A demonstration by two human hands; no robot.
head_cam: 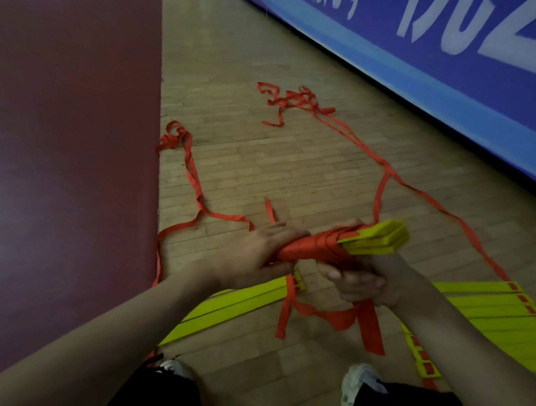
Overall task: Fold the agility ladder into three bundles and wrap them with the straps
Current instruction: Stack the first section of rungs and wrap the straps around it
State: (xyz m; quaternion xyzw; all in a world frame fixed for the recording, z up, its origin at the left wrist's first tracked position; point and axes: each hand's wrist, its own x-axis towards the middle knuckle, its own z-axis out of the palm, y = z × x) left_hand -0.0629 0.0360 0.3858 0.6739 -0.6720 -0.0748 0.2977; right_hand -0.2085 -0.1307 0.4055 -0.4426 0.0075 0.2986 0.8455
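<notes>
One bundle (378, 238), part-wound in strap (316, 250), is gripped by left hand (252, 254) fingers (285, 232); below and right of them, its tail is clenched in right hand (367, 282). Wrapping is judged underway; another taut turn is required.

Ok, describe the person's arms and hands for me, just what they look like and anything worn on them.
Both are bare. The left hand and right hand wear no gloves, and no ring shows. The left forearm and right forearm carry no sleeve, watch or band as far up as the view reaches.
</notes>
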